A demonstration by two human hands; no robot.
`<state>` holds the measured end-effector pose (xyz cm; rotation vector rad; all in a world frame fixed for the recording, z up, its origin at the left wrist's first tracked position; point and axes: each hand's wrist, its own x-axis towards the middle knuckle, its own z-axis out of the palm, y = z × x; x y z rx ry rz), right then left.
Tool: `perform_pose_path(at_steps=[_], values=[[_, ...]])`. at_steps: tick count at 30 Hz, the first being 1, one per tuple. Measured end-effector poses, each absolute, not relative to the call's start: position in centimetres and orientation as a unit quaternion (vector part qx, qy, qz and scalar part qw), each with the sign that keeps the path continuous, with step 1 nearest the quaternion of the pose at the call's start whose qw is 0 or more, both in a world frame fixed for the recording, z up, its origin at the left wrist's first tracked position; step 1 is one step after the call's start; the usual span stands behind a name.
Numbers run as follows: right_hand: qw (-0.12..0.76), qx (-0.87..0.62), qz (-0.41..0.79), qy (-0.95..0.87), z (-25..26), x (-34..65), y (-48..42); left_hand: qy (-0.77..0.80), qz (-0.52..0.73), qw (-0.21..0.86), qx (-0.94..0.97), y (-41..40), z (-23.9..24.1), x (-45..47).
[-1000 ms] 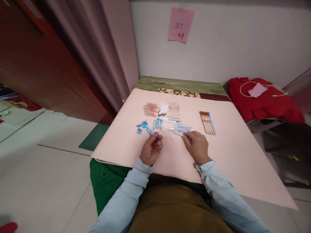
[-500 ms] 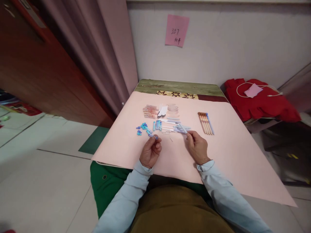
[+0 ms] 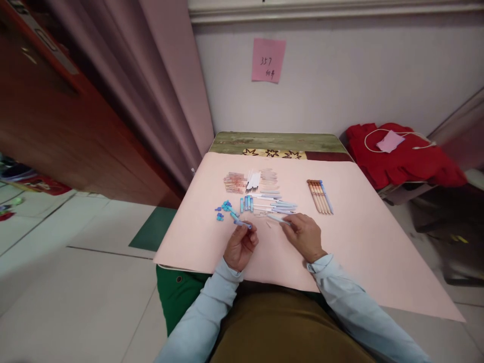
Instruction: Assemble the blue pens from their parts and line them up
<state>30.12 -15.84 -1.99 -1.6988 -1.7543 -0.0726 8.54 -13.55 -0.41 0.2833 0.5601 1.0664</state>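
Note:
I sit at a table covered with pink paper (image 3: pixel 359 242). My left hand (image 3: pixel 240 247) is closed around a short blue pen piece (image 3: pixel 242 223) whose tip sticks out to the upper left. My right hand (image 3: pixel 304 236) pinches the end of a pale blue pen barrel (image 3: pixel 278 218) that points left, low over the paper. Just beyond my hands lie several more pale blue pen barrels (image 3: pixel 280 204), a few short blue tubes (image 3: pixel 246 203) and small blue caps (image 3: pixel 223 209).
Farther back lie a white refill bundle (image 3: pixel 253 180), orange-tinted clear parts (image 3: pixel 234 182) and clear parts (image 3: pixel 269 176). Several assembled orange pens and one blue (image 3: pixel 319 195) lie to the right. A red cloth (image 3: pixel 404 156) sits beside the table; a pink note (image 3: pixel 267 59) hangs on the wall.
My right hand lifted a pale blue barrel from the row, then brought it down and leftward toward my left hand. The left hand kept its blue piece. The camera tilted slightly.

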Motion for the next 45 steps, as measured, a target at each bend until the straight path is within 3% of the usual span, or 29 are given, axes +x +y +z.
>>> perform_pose_path(at_steps=[11, 25, 39, 45], values=[[0.316, -0.676, -0.036, -0.664, -2.4, 30.2, -15.8, 0.272, 0.464, 0.834, 0.123, -13.9, -0.6, 8.2], [0.345, -0.652, -0.044, -0.674, -2.2, 30.2, -15.8, 0.221, 0.476, 0.848, -0.069, -13.4, -0.4, 7.0], [0.360, -0.638, -0.043, -0.679, -2.2, 30.3, -15.7, 0.220, 0.466, 0.856, -0.040, -13.2, -0.2, 6.5], [0.410, -0.577, 0.018, -0.706, 0.9, 28.1, -16.6, 0.220, 0.443, 0.869, 0.019, -13.7, -0.5, 8.1]])
